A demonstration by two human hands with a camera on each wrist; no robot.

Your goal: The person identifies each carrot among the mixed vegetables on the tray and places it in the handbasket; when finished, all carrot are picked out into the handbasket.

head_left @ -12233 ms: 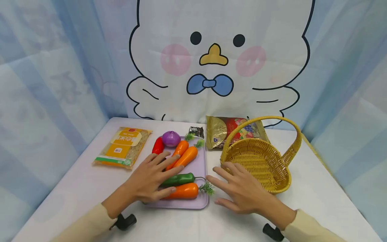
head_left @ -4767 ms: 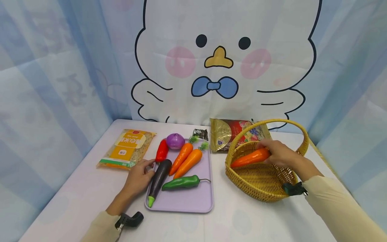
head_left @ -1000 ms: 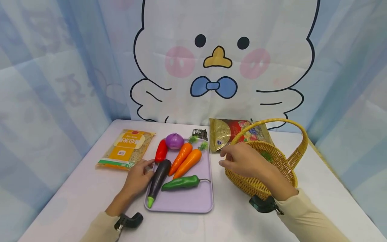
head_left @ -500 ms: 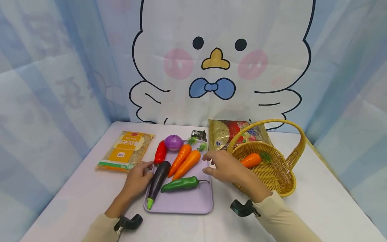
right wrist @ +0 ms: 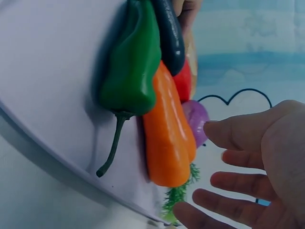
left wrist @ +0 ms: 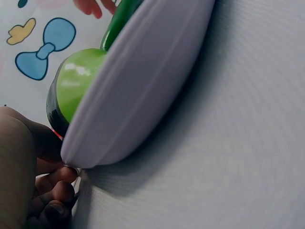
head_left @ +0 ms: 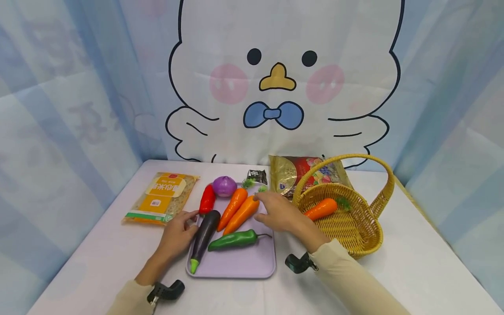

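From my end I'm judging this as a pick: the right grip (head_left: 277,212) is hovering spread and unloaded by the nearer carrot (head_left: 241,215) on the tray (head_left: 248,267), so the next move is calling for closing round it — another carrot (head_left: 322,209) is lying in the basket (head_left: 350,229). The left grip (head_left: 177,232) is touching the tray's left edge — whether it's pinching, I can't tell. The white surface (head_left: 98,258) is running back to a bird-print backdrop (head_left: 236,26), pale blue drapes (head_left: 453,87) flanking it.
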